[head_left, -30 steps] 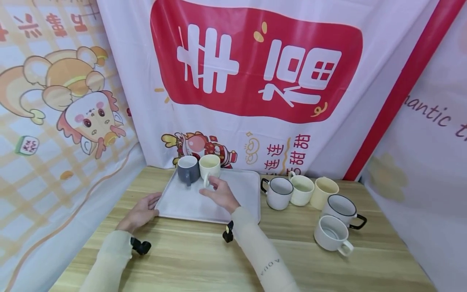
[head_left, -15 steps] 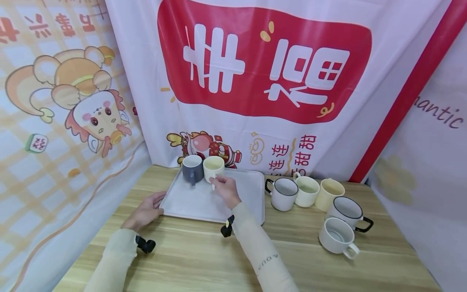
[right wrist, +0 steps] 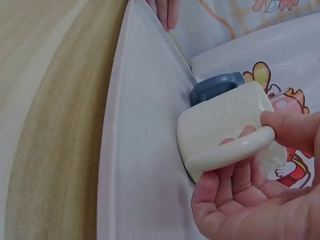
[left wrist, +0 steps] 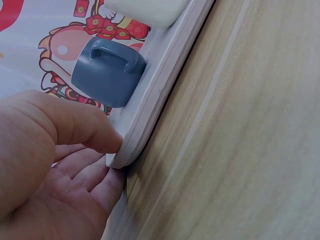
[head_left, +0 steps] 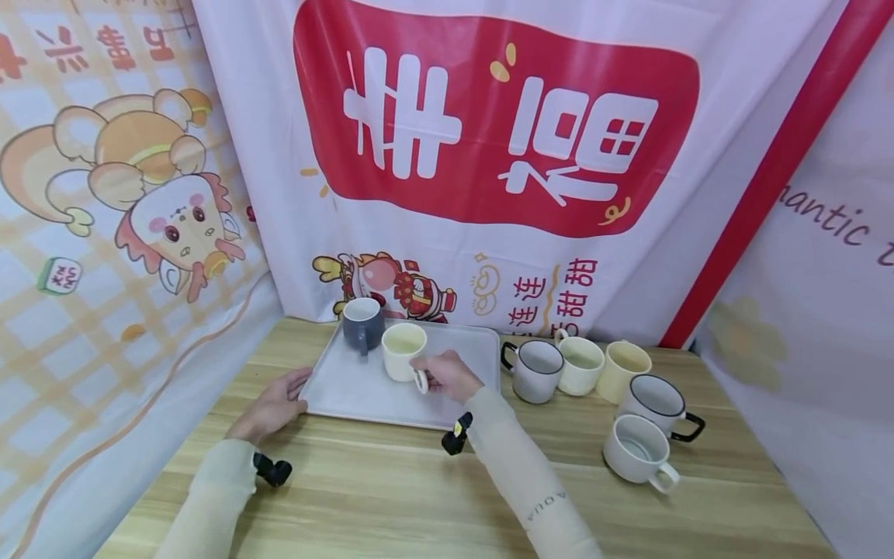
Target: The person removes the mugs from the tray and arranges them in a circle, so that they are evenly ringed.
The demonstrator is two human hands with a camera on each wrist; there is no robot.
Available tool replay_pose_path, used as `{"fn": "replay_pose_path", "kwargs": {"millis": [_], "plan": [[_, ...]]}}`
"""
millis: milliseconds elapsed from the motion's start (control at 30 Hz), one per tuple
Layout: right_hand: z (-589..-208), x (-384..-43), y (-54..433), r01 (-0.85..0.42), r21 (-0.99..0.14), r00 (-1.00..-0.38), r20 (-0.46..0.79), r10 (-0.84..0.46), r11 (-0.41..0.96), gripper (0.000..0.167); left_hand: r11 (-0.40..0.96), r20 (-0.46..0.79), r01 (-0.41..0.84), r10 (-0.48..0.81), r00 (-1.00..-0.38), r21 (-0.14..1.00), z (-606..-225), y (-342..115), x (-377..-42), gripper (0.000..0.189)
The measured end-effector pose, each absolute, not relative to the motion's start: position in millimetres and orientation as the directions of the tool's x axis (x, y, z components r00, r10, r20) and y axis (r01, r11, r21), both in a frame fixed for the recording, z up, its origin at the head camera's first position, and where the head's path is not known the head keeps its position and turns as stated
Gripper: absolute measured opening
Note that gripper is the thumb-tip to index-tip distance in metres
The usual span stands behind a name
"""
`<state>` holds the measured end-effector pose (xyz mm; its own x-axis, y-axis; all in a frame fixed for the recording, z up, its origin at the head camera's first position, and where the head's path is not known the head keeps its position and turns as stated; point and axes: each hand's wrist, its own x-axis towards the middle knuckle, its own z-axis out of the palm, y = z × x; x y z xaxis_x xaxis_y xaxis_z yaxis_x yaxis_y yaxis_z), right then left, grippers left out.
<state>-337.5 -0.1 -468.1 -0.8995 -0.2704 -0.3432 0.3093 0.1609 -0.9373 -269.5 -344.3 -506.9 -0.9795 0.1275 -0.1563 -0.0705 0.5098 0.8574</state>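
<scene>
My right hand (head_left: 450, 374) grips the handle of a cream mug (head_left: 401, 361) over the middle left of a pale rectangular tray (head_left: 454, 349). In the right wrist view, the fingers pass through the mug's handle (right wrist: 235, 150) and the thumb presses on its top. The base is at or just above the tray; I cannot tell which. A dark blue-grey mug (head_left: 363, 326) stands upright at the tray's back left corner, handle towards me. My left hand (head_left: 272, 404) holds the tray's front left corner, thumb (left wrist: 95, 127) on the rim and fingers lower, partly hidden.
Right of the tray stand several mugs: a black-rimmed white mug (head_left: 536, 373), a pale cream mug (head_left: 580, 369), a yellow mug (head_left: 624, 369), another black-rimmed mug (head_left: 653, 400) and a low white cup (head_left: 635, 449). A printed cloth (head_left: 489, 287) hangs behind the wooden table (head_left: 391, 489).
The right hand has taken hold of the cream mug's handle and brought it forward, away from the blue-grey mug, turning the handle rightwards. The left hand has stayed at the tray corner.
</scene>
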Motion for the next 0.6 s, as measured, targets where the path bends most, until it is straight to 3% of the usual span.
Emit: {"fn": "replay_pose_path", "kwargs": {"millis": [200,600], "plan": [[-465.4,-324.3,20.5,0.325,-0.938,-0.893,-0.347,-0.286,0.122,0.025,0.529,-0.161,-0.072,0.124,-0.979,0.846,-505.1,-345.0,-268.9,0.075],[-457.5,-285.4,63.8,0.256,-0.962,-0.909,-0.272,-0.315,0.092,0.023,0.518,-0.157,-0.069,0.128,-0.979,0.853,-503.4,-343.6,-267.4,0.075]]}}
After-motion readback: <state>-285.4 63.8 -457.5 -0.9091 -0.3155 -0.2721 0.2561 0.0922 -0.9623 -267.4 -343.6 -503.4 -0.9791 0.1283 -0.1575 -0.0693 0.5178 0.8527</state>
